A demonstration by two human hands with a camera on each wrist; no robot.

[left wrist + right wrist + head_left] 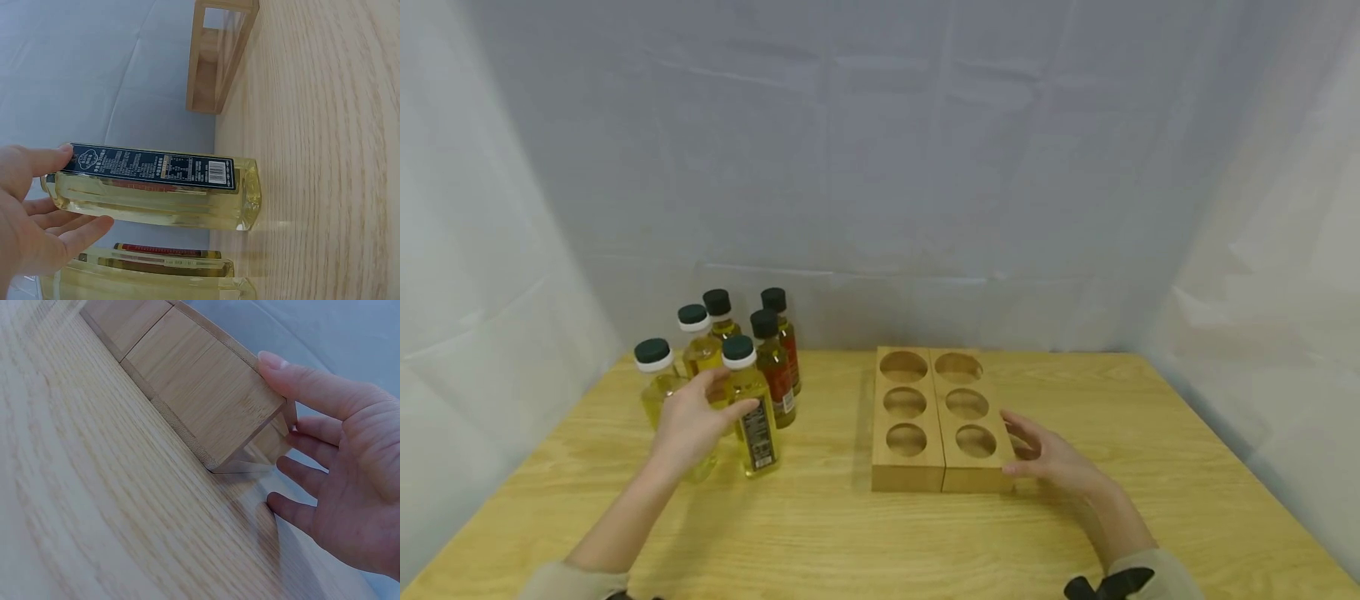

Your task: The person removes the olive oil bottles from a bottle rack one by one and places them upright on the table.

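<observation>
**A:** At the light wooden table, the left hand has its thumb on the dark label and its fingers spread loosely round the back of a square clear glass bottle of pale yellow oil with a dark cap on a white collar. The hand is wide open and barely touching, not yet a firm grip. The right hand lies open against the near right corner of the pale bamboo rack with six round holes, thumb on the front face, fingers straight along the side, holding nothing.

**B:** And the bottle's position?

**A:** Upright on the table, well to the left of the rack, at the front of a cluster of six. Three more yellow bottles stand just behind and beside it, farther left of the rack; two darker bottles with red labels stand nearest the rack.

**B:** Advice for a clean grasp?

**A:** My judgement: close thumb and fingers squarely on opposite flat faces, about mid-height, and lift straight up, since the neighbours stand close enough to topple. The right hand bracing the rack should keep it from sliding.
</observation>
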